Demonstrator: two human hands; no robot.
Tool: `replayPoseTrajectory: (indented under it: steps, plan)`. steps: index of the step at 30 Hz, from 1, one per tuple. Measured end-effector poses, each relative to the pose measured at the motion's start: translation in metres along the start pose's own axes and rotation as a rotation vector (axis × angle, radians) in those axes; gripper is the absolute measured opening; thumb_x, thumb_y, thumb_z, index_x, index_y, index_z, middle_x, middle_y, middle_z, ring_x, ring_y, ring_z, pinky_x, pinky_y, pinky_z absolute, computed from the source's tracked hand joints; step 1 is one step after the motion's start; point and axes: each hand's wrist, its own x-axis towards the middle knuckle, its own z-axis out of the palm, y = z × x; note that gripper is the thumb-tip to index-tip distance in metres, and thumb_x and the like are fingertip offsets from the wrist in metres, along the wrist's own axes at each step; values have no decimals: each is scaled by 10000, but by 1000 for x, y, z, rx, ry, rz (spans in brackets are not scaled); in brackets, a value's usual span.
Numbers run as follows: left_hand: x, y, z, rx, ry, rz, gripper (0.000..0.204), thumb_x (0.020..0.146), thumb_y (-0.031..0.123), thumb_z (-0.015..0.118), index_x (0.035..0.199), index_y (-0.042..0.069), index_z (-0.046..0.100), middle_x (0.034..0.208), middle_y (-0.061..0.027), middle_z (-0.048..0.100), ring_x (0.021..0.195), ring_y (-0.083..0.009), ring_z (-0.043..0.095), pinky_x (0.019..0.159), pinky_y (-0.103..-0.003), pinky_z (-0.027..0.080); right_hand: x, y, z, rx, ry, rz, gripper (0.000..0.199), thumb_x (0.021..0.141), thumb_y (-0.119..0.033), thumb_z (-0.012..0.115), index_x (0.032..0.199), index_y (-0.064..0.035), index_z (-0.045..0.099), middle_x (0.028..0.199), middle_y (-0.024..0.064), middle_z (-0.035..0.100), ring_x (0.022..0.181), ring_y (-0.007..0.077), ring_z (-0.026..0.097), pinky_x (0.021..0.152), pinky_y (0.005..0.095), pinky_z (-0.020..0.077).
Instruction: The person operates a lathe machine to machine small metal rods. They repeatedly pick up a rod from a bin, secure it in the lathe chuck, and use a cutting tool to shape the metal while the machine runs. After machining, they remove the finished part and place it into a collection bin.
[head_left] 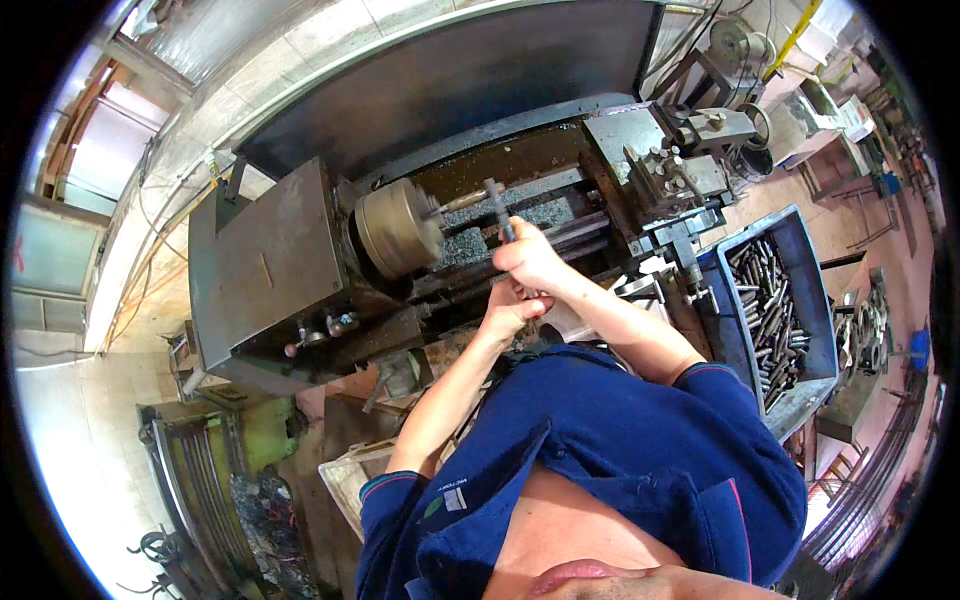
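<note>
A lathe stands in front of me, its round chuck [395, 228] gripping a short metal rod [463, 201] that points right. My right hand [530, 258] is closed on a slim grey metal tool [502, 212], caliper-like in shape, whose upper end lies at the rod's free end. Close below it, my left hand [515, 312] is closed, with fingertips and thumb together. Whatever lies inside the left fingers is mostly hidden. Both hands are over the front of the lathe bed [565, 238].
Grey metal chips [465, 246] lie in the lathe bed. To the right are the tool post [665, 180] and a blue bin [735, 325] holding many metal pieces. The headstock [265, 260], with levers on its front, is at left. A dark splash guard [450, 90] rises behind.
</note>
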Motion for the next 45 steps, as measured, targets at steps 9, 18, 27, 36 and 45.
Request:
replayPoseTrajectory:
  steps: [9,18,27,36,45]
  plan:
    - [-7,9,-1,116,8,-73,572,579,344,787,931,-31,537,757,-40,575,694,-147,583,637,-244,482,0,-3,4,18,-25,-67,189,613,-101,561,754,-40,451,647,39,450,647,140,441,560,314,384]
    - [3,6,7,256,-22,-115,518,619,341,742,932,-19,539,796,-69,610,716,-146,601,555,-240,470,2,7,-16,199,14,-29,209,618,-155,582,721,7,499,646,79,523,640,153,494,579,303,413]
    - [0,11,5,279,-3,-80,518,620,340,736,930,-23,535,787,-64,611,727,-155,616,531,-231,465,7,5,-6,130,-67,-66,232,620,-155,582,731,31,499,643,101,523,654,182,513,585,325,425]
    - [16,-5,21,198,-52,-85,392,581,243,775,795,27,527,748,-39,580,626,-93,535,484,-200,381,2,19,-36,246,40,-74,157,625,-136,582,692,-29,489,608,25,471,583,118,440,516,292,370]
    - [14,-16,39,859,-168,-52,727,466,281,808,1040,-35,493,908,-99,598,850,-172,585,766,-290,466,-55,33,-59,452,182,-291,288,599,-6,515,885,-34,494,756,29,505,713,135,487,635,256,408]
